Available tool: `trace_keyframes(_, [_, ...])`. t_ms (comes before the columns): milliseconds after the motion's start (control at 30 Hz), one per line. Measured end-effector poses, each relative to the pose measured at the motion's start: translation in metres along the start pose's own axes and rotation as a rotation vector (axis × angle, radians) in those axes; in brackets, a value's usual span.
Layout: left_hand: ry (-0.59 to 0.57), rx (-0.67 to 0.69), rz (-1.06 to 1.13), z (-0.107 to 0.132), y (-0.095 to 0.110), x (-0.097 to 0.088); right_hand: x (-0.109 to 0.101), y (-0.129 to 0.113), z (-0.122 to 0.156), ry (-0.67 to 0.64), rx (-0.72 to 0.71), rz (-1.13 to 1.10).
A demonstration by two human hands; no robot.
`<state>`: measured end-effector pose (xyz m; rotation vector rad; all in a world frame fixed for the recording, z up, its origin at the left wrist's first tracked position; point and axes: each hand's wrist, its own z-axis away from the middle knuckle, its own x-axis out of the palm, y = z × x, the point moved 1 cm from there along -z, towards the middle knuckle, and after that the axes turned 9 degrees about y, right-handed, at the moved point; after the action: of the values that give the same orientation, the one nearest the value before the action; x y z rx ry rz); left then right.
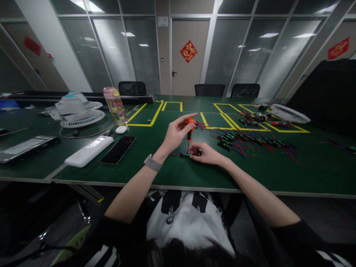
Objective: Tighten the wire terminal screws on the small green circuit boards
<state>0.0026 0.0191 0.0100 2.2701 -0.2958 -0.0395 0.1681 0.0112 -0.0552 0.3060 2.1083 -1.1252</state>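
Note:
Upright over the green table (172,174) stands an orange and black screwdriver (189,135), its tip down at a small circuit board (184,154) with thin wires. My left hand (178,131) is closed round the screwdriver's handle from the left, forefinger stretched across near its top. My right hand (204,153) lies low on the table, fingertips pinching the right end of the board beside the screwdriver's tip. Part of the board is hidden by these fingers. Right of my hands spreads a group of similar wired circuit boards (226,139).
On the left are a black phone (118,150), a white power bank (89,151), a round white case (121,129), a bottle (116,107) and a white fan (80,111). A second fan part (289,113) lies far right. Yellow tape (139,125) marks the table.

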Motion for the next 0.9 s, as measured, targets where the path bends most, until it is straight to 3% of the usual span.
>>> trace_keyframes(133, [0.041,0.018,-0.079,0.0002,-0.0011,-0.0004,-0.0011,0.0011,0.0006,-0.014,0.004,-0.013])
trace_keyframes(400, [-0.032,-0.026,0.013,0.0001,0.0016,0.002,-0.0022,0.0013,0.002,-0.027,-0.02,0.043])
trace_keyframes(900, [-0.001,-0.078,0.048,0.0012,-0.0019,0.0057,-0.0079,-0.0036,0.0028,0.074,-0.05,0.237])
